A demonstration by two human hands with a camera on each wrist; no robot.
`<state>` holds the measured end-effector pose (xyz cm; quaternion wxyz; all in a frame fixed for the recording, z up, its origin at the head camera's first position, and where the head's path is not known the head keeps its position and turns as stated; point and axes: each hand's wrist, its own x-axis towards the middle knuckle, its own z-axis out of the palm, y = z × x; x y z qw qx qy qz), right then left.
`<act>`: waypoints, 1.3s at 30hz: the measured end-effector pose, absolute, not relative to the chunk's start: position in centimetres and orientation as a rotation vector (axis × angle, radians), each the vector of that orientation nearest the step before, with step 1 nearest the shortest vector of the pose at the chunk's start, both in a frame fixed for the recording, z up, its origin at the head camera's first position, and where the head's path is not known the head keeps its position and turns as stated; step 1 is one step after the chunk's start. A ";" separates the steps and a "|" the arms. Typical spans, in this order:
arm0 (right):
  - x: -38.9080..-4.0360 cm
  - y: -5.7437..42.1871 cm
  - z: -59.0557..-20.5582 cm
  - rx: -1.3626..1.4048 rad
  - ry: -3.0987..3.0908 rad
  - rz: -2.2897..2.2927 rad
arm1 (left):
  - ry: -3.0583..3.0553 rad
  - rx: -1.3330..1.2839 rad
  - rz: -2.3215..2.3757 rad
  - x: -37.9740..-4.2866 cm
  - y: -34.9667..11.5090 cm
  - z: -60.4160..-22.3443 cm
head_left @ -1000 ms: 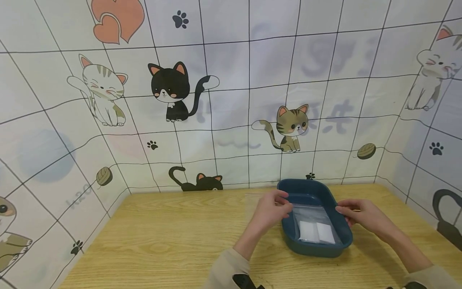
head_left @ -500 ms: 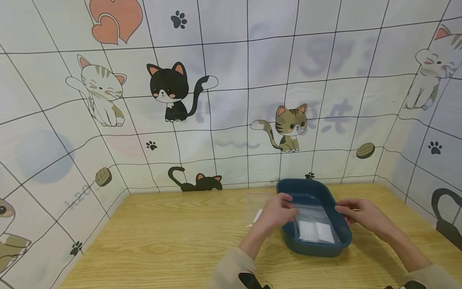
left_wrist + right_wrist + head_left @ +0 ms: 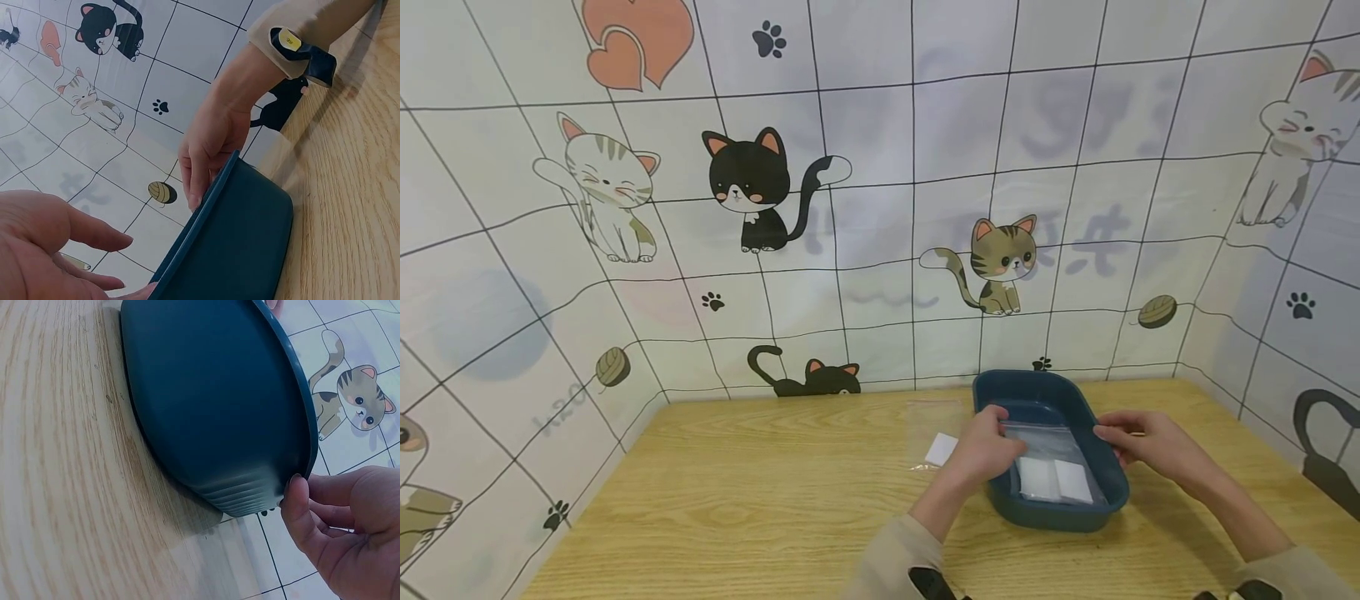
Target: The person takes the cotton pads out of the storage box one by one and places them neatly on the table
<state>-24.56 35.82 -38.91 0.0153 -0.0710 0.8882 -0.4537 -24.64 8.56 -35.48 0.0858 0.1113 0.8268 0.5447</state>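
Observation:
A dark blue plastic bin (image 3: 1051, 518) stands on the right of the table. In it lies a clear zip bag (image 3: 1048, 440) with two white squares (image 3: 1037, 479) inside. My left hand (image 3: 981, 446) reaches over the bin's left rim, fingertips inside above the bag. In the left wrist view that left hand (image 3: 44, 250) has thumb and fingers spread apart, with nothing between them. On the far side, my right hand (image 3: 1157, 446) pinches the bin's right rim; the right wrist view shows the thumb (image 3: 296, 500) outside the rim.
Left of the bin, a second clear bag (image 3: 934, 421) lies flat on the wooden table (image 3: 760, 500), a white square (image 3: 941, 449) in it. Behind and beside the table hangs a white gridded cloth (image 3: 872, 208) printed with cats.
My left hand has moved right, from the bin's left edge further over its inside, uncovering the bag and white square on the table. The right hand stays on the rim.

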 end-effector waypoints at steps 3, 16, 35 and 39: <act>-24.6 35.8 -39.0 -0.212 2.759 -1.415 | 2.463 0.291 1.614 -24.5 8.9 -35.4; -24.6 35.8 -38.9 -0.217 2.740 -1.440 | 2.214 0.236 1.636 -23.7 9.4 -35.5; -24.6 35.9 -38.9 -0.215 2.733 -1.433 | 2.126 0.211 1.729 -24.0 10.1 -36.6; -24.6 36.0 -38.9 -0.231 2.730 -1.441 | 2.141 0.228 1.780 -24.0 10.2 -36.9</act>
